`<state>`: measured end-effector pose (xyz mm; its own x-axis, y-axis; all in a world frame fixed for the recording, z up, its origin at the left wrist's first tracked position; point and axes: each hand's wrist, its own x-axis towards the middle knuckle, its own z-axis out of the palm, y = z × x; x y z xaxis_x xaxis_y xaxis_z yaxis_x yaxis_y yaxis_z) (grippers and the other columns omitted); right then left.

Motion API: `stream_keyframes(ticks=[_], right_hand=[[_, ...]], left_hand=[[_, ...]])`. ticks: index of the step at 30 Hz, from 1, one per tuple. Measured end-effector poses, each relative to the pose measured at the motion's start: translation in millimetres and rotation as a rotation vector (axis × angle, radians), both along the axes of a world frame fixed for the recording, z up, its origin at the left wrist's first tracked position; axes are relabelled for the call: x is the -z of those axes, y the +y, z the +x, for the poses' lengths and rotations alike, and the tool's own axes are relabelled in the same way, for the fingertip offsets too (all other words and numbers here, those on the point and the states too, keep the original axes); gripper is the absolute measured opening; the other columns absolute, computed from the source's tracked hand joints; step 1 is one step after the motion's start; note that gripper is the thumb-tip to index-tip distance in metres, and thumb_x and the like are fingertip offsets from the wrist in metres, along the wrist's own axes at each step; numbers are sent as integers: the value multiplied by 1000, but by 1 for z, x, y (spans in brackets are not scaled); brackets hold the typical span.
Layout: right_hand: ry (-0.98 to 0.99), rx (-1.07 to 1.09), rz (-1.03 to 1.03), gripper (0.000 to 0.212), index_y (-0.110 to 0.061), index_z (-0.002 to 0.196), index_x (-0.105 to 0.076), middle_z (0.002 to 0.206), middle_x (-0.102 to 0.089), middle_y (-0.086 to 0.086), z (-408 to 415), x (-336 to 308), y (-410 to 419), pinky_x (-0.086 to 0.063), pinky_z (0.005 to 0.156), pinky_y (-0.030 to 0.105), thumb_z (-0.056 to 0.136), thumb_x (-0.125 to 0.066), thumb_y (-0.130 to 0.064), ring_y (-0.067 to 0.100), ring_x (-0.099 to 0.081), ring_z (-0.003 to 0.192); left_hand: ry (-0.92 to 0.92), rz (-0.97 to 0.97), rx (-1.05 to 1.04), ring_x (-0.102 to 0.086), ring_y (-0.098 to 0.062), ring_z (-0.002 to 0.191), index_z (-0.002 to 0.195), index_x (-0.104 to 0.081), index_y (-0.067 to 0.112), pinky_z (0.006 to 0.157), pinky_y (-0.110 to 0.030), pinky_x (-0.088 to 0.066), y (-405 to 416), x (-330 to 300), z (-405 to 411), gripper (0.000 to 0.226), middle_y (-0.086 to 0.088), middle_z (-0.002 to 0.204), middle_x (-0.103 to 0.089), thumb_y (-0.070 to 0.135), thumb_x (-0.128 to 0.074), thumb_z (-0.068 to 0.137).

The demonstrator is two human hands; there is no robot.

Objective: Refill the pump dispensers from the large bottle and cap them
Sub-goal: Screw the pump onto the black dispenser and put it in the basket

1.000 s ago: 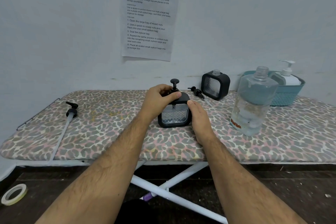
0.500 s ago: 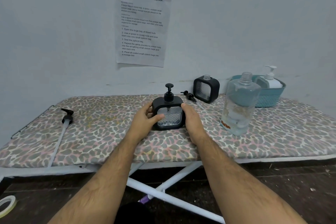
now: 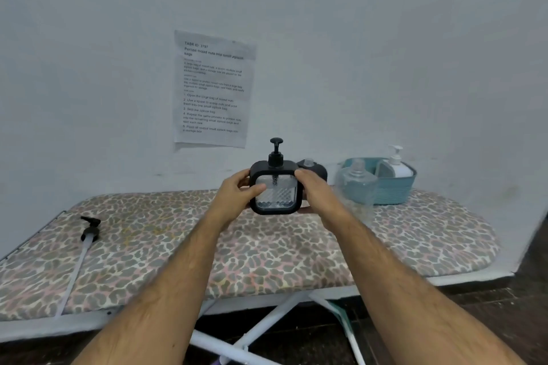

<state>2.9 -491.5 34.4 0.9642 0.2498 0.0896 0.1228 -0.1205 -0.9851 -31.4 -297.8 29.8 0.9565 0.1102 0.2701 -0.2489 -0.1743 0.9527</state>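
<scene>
Both hands hold the black square pump dispenser (image 3: 275,191) up off the ironing board (image 3: 267,249), in front of the wall: the left hand (image 3: 237,192) grips its left side with the thumb across the clear ribbed front, and the right hand (image 3: 314,192) wraps its right side with fingers curled round the frame. The pump head (image 3: 275,151) sits on top and looks seated, though whether it is screwed tight cannot be told. If it is loose, tilting the dispenser could let liquid seep at the neck or let the pump drop out. The front panel looks smooth, so a wet thumb could slip on it. Just behind the right hand stands a second black dispenser (image 3: 312,167), uncapped, and beside it the large clear bottle (image 3: 357,184), also open; setting the held dispenser down carelessly to the right could knock either over and spill the contents onto the cover. The teal basket (image 3: 394,190) with a white pump bottle (image 3: 397,164) sits further right. A loose pump with a long tube (image 3: 89,231) lies at the board's left end, near the edge, where a sweep of the left arm might push it off.
</scene>
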Motion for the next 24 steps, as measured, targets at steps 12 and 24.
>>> stream_keyframes(ticks=[12,24], right_hand=[[-219,40,-133,38,-22,123,-54,112,-67,4,12,-141,-83,-59,82,46,96,-56,-49,25,-71,92],[-303,185,-111,39,-14,113,-62,103,-71,9,77,-164,-156,-57,67,34,83,-78,-34,23,-72,89]], left_hand=[[-163,20,147,-67,-11,89,115,-66,27,71,-28,-60,-60,-128,43,21,-8,109,-68,15,-56,101],[-217,-17,284,-64,-20,113,124,-64,28,96,-39,-54,-144,-156,140,31,-4,120,-70,10,-50,103]])
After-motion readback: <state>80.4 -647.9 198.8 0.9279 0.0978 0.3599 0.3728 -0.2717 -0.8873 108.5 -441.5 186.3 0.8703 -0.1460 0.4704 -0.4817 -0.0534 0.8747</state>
